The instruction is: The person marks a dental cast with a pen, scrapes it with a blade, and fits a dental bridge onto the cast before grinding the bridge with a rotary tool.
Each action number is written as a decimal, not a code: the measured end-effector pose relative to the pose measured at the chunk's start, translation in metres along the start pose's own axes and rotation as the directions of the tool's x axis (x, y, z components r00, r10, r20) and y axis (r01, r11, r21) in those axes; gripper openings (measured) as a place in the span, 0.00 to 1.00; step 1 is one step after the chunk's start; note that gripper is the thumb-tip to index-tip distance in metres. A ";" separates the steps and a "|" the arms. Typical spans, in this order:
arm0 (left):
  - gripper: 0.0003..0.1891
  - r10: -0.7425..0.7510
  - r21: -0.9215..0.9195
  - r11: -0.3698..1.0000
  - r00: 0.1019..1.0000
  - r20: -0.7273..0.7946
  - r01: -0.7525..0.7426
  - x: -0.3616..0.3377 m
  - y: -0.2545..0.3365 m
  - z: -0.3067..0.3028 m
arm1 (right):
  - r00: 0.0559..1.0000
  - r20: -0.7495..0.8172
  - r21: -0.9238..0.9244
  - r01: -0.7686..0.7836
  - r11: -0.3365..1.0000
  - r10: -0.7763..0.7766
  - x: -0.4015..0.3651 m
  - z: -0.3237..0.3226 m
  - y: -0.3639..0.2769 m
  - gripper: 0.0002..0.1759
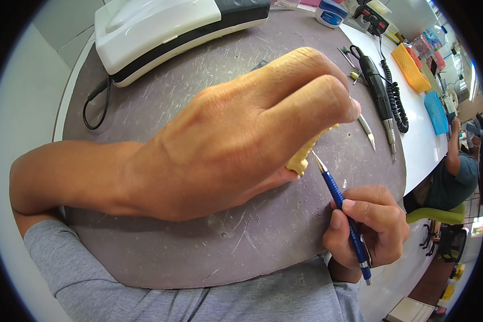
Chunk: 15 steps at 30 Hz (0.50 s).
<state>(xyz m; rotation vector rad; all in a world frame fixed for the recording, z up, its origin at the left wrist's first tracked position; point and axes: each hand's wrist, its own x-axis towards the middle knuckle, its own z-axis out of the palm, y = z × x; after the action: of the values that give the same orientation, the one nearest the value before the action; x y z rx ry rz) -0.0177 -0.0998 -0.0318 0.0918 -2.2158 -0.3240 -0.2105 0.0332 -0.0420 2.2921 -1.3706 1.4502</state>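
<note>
My left hand (pixel 241 123) reaches across the view, back of the hand up, with its fingers curled round a pale yellow dental model (pixel 299 163). Only the toothed edge of the model shows below the fingers; the hand hides most of it. Between the thumb and fingers of my right hand (pixel 381 225) is a blue mechanical pencil (pixel 334 188). The pencil slants up and left, its metal tip close beside the model's edge.
A scratched grey-brown mat (pixel 198 247) covers the bench. A white-and-black machine (pixel 166 32) stands at the back left. To the right lie a white-handled knife (pixel 367 131), a corded handpiece (pixel 380 91), an orange basket (pixel 410 70) and a blue basket (pixel 436 112). Another person (pixel 453 172) sits beyond.
</note>
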 end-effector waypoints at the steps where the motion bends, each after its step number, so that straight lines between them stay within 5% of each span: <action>1: 0.34 0.000 0.001 1.000 1.000 0.001 0.000 0.000 0.000 0.000 | 0.999 0.024 0.010 0.027 1.000 -0.027 0.001 -0.001 0.001 0.18; 15: 0.37 -0.036 -0.037 0.999 0.998 0.046 0.038 0.002 0.003 -0.006 | 0.999 0.013 -0.007 0.046 0.999 -0.046 -0.002 0.001 0.002 0.11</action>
<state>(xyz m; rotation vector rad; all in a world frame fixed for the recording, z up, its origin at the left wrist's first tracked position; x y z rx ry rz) -0.0135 -0.0984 -0.0260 0.1059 -2.2537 -0.3917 -0.2117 0.0323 -0.0446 2.3162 -1.3154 1.4171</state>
